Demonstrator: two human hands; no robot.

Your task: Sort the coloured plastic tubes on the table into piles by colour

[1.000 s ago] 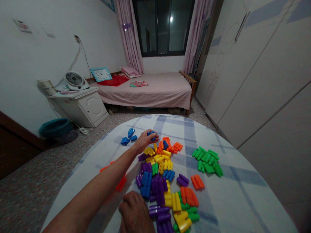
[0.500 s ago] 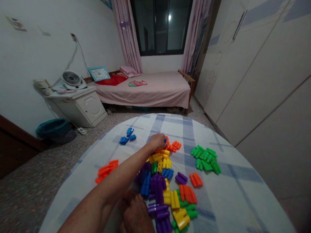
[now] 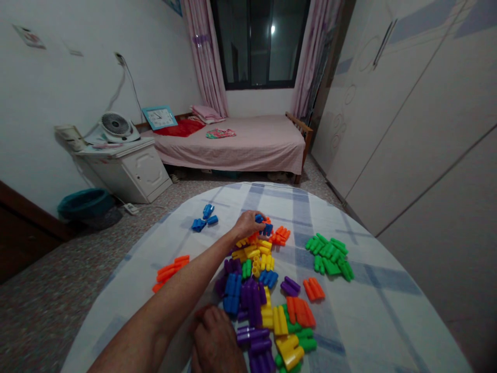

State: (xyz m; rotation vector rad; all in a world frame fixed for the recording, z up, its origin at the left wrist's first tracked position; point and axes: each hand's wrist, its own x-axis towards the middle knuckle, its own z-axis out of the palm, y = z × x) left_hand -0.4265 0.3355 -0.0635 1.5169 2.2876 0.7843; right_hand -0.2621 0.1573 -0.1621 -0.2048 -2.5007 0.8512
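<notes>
My left hand (image 3: 248, 224) reaches over the far end of a mixed pile of plastic building blocks. Its fingers are closed on a blue block (image 3: 267, 229), just above some orange blocks (image 3: 280, 235). Close to me, my right hand (image 3: 218, 339) rests at the pile's left side with its fingers curled, beside purple blocks (image 3: 251, 334). Whatever those fingers may hold is hidden. Between the hands lie yellow blocks (image 3: 267, 262), blue blocks (image 3: 232, 294) and a small green block (image 3: 246, 268).
Separate groups lie on the checked tablecloth (image 3: 373, 316): green blocks (image 3: 330, 254) at right, blue blocks (image 3: 199, 224) at far left, orange blocks (image 3: 173, 269) partly behind my left forearm. Beyond the rounded table edge stand a bed (image 3: 240, 150) and a white cabinet (image 3: 143, 173).
My left hand has lifted slightly and drawn back a little to the left, bringing the blue block in its fingers more into view. My right hand has barely shifted.
</notes>
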